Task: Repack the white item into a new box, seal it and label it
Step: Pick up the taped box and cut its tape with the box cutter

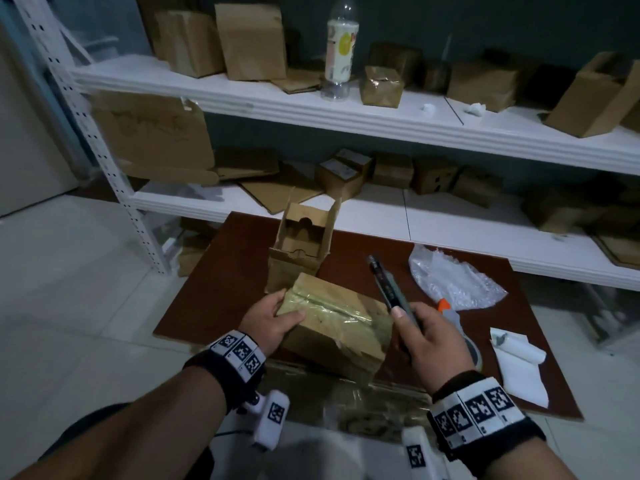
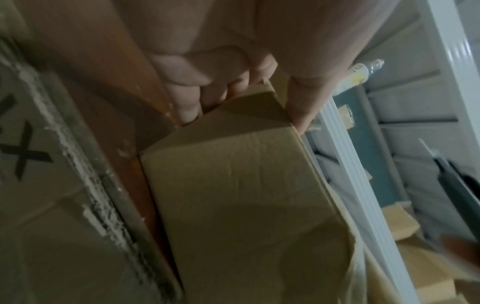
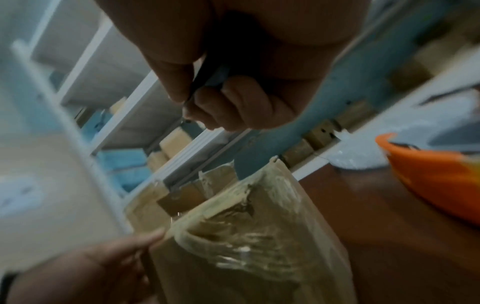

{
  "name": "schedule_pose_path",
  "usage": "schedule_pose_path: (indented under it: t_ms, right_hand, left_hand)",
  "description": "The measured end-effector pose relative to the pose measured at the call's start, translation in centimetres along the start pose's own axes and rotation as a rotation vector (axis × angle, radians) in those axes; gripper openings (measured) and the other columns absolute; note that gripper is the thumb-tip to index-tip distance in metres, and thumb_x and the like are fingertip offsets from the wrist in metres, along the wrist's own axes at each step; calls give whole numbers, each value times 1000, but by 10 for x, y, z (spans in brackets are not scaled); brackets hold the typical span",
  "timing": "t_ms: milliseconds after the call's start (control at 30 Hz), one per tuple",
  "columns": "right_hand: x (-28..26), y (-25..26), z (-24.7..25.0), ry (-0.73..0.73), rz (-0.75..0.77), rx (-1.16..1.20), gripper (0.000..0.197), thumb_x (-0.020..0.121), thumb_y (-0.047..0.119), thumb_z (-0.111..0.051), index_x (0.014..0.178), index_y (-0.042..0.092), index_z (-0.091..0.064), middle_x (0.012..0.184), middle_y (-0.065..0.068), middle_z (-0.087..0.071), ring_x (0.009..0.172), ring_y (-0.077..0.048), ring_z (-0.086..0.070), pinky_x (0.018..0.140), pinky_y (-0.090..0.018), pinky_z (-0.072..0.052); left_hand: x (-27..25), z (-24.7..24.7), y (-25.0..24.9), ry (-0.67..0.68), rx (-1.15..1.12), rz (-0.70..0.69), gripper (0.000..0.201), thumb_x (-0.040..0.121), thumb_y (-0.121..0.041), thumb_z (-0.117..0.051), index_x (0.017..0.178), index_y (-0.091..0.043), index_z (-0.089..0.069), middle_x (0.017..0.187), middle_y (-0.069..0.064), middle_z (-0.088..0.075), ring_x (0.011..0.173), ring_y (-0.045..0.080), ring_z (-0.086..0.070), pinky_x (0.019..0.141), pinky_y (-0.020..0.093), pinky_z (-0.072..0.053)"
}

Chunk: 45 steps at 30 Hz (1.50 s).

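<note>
A cardboard box sealed with clear tape sits tilted at the near edge of a dark red board. My left hand grips the box's left end, thumb on top and fingers at the side; the left wrist view shows the same grip on the box. My right hand holds a dark pen just above the box's right end, tip pointing away. In the right wrist view the fingers curl round the pen over the taped box. No white item shows.
An open empty carton stands behind the sealed box. A clear plastic bag, an orange-and-white tape dispenser and white paper lie right of my hand. White shelves with several cartons and a bottle stand beyond.
</note>
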State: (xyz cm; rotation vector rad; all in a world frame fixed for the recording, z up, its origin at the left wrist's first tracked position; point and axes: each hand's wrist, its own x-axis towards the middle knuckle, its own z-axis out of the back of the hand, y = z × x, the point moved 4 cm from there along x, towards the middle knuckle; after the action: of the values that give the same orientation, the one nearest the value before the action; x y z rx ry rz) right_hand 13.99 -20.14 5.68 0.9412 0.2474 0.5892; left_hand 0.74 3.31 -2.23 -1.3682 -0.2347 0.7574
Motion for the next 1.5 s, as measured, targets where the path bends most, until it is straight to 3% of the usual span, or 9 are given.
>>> schedule_pose_path:
  t_ms: [100,233,433,533,600,767,1033,1267,1500]
  right_hand:
    - [12,23,-12,162,87,-285,14,95,47,-54,104,37,-59,78,9,-67,71,-2,-62,65,-28,-51]
    - [30,51,-38,325,143,-598,28,95,55,-47,116,38,-56,90,8,-67,82,-12,-63,75,-33,-53]
    - [46,71,-70,449,147,-884,35,96,58,-43,121,37,-55,87,6,-63,81,-17,-61,74,-32,-53]
    - [50,78,-75,486,141,-970,38,98,56,-42,125,33,-55,91,2,-64,85,-21,-61,77,-33,-53]
    - [51,82,-78,508,142,-1027,40,99,56,-40,127,31,-53,93,0,-64,86,-22,-61,76,-34,-53]
    - [51,91,-80,518,156,-1157,39,99,57,-37,127,34,-51,98,-1,-65,87,-22,-62,78,-37,-56]
    - [59,92,-73,497,188,-1248,36,96,60,-39,114,35,-56,92,2,-67,84,-21,-62,76,-38,-56]
    - [47,84,-52,474,146,-1278,37,96,60,-43,116,35,-60,90,4,-68,85,-21,-64,75,-34,-55]
    - [39,71,-29,497,93,-1383,35,96,57,-46,116,32,-61,96,1,-68,93,-24,-64,78,-33,-53]
  left_hand:
    - [-3,2,-2,34,-40,-38,21,87,-21,-73,106,-30,-69,105,-7,-76,96,9,-71,90,34,-56]
    - [2,10,-5,37,-25,-36,9,82,-26,-77,85,-33,-72,85,-16,-75,84,4,-71,78,26,-55]
    - [11,13,2,57,-83,39,23,74,-30,-82,96,-22,-76,93,-12,-77,91,10,-72,91,41,-57]
    - [12,12,5,39,-55,80,44,70,-39,-83,111,-26,-72,107,-15,-72,102,8,-66,98,37,-51]
    - [10,12,4,32,-59,89,49,76,-34,-83,120,-24,-66,102,-19,-67,98,5,-61,95,31,-47]
    - [7,15,2,36,-40,99,70,77,-35,-83,138,-16,-55,139,-2,-58,125,17,-55,104,33,-43]
    - [4,15,-2,15,-11,111,60,76,-36,-82,130,-17,-62,132,-4,-63,114,18,-61,99,34,-46]
    - [-1,13,-5,-2,-9,126,52,80,-31,-81,126,-17,-62,127,-4,-65,106,16,-61,100,38,-48]
    - [1,14,-3,-41,-32,151,77,78,-31,-82,145,-18,-45,142,2,-56,126,23,-55,105,39,-44]
